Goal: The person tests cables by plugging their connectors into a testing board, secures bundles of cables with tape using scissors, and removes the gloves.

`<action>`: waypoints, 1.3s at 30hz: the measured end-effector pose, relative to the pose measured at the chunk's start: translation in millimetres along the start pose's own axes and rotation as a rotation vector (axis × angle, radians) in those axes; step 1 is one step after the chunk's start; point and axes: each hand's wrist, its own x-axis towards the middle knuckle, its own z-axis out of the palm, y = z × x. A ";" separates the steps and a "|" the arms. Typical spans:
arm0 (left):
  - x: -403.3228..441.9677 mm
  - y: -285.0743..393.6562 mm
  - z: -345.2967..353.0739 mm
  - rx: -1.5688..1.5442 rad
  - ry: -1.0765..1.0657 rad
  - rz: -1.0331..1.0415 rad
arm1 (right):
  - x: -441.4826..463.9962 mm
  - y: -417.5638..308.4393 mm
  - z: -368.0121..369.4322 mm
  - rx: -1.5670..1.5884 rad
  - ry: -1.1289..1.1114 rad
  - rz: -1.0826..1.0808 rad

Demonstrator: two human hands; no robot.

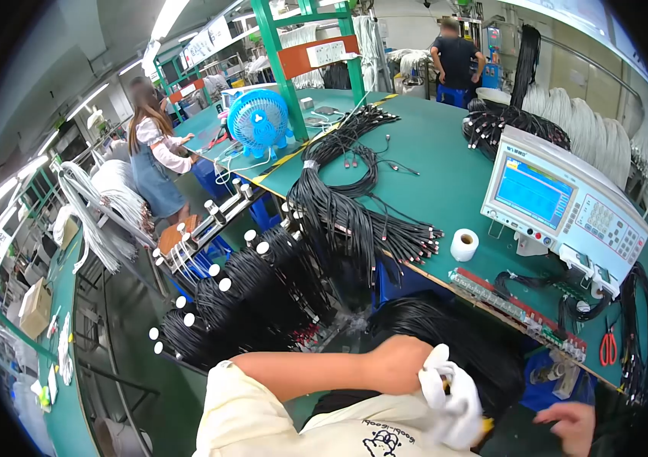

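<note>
My left hand (404,364) is bent in front of my chest, its fingers curled at a crumpled white glove (457,404) that hangs down and is partly blurred. Some of those fingers are hidden by the cloth. Lower right, my right hand (568,426) is bare and somewhat blurred, with fingers apart and nothing visible in it. It is separate from the glove. Just beyond my left hand lies a thick bundle of black cables (453,335), below the bench edge.
The green bench (434,160) holds black cables (339,198), a blue fan (258,122), a white roll (464,245), a tester (560,206) and red-handled scissors (608,346). Black coils (240,305) hang on a rack at left. Two people (457,61) (155,152) stand farther off.
</note>
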 end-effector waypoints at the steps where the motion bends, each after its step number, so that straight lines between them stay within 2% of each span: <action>1: 2.3 3.3 -3.4 0.038 0.003 0.061 | -2.4 14.4 -18.9 0.001 0.079 -0.031; 4: 18.0 32.2 7.0 0.031 -0.035 0.289 | 34.6 -27.1 50.5 -0.018 0.013 -0.526; 5: 29.0 38.0 21.3 -0.058 0.019 0.372 | 40.4 -25.6 72.0 0.008 0.009 -0.478; 6: 37.8 51.5 22.1 -0.111 -0.029 0.369 | 47.4 -22.4 93.6 0.034 0.006 -0.432; 8: 50.8 63.1 34.8 -0.375 0.025 0.440 | 64.5 -7.9 123.2 0.091 0.006 -0.334; 9: 51.2 66.7 30.5 -0.425 0.018 0.435 | 72.1 12.2 118.5 0.108 -0.042 -0.315; 11: 52.1 70.6 18.4 -0.532 0.008 0.419 | 70.1 7.4 112.3 0.104 -0.014 -0.180; 12: 49.0 67.0 16.7 -0.487 0.075 0.449 | 67.3 2.6 107.3 0.104 0.001 -0.109; 13: 43.5 59.6 14.3 -0.441 0.140 0.479 | 61.1 -8.5 91.4 -0.027 0.141 -0.130; 14: 38.2 50.0 11.8 -0.395 0.207 0.508 | 56.0 -1.3 71.9 0.029 0.259 -0.304; 15: 34.4 33.8 10.3 -0.298 0.215 0.499 | 50.4 24.7 31.1 -0.054 0.524 -0.327; 16: 25.6 26.3 2.9 -0.380 0.193 0.350 | 45.0 50.3 -9.5 -0.137 0.793 -0.315; 17: 20.3 16.1 1.6 -0.437 0.209 0.216 | 15.4 132.7 -135.5 -0.419 0.767 -0.231; 18: 16.8 4.9 2.1 -0.493 0.225 0.083 | 18.9 103.4 -142.9 -0.528 1.064 -0.352; 19: 14.9 -5.6 4.0 -0.555 0.260 0.038 | 24.5 90.9 -165.8 -0.687 1.189 -0.386; 21: 10.7 -11.2 1.0 -0.633 0.318 -0.038 | 37.7 88.7 -223.4 -1.001 1.304 -0.335; 23: 11.2 -11.1 -2.8 -0.643 0.343 -0.030 | 56.2 104.4 -267.7 -1.246 1.297 -0.213; 25: 11.4 -13.4 -1.7 -0.643 0.369 -0.004 | 75.8 142.8 -301.2 -1.388 1.143 -0.090; 28: 4.8 -15.9 -2.7 -0.627 0.365 -0.027 | 94.9 242.0 -347.3 -1.259 0.848 -0.159; 29: 2.0 -20.6 -1.3 -0.591 0.353 -0.046 | 100.6 263.2 -352.9 -1.192 0.747 -0.194; 34: -28.1 -50.5 7.4 -0.405 0.258 -0.202 | 96.0 234.1 -327.6 -1.259 1.009 -0.203; 36: -48.4 -80.2 26.0 -0.038 0.157 -0.270 | 85.6 198.8 -289.8 -1.285 1.123 -0.200; 38: -79.5 -101.0 42.7 0.256 -0.149 -0.546 | 80.1 146.6 -216.9 -1.127 1.089 -0.322; 39: -102.2 -111.2 55.2 0.333 -0.287 -0.616 | 79.5 119.0 -170.6 -1.056 1.091 -0.392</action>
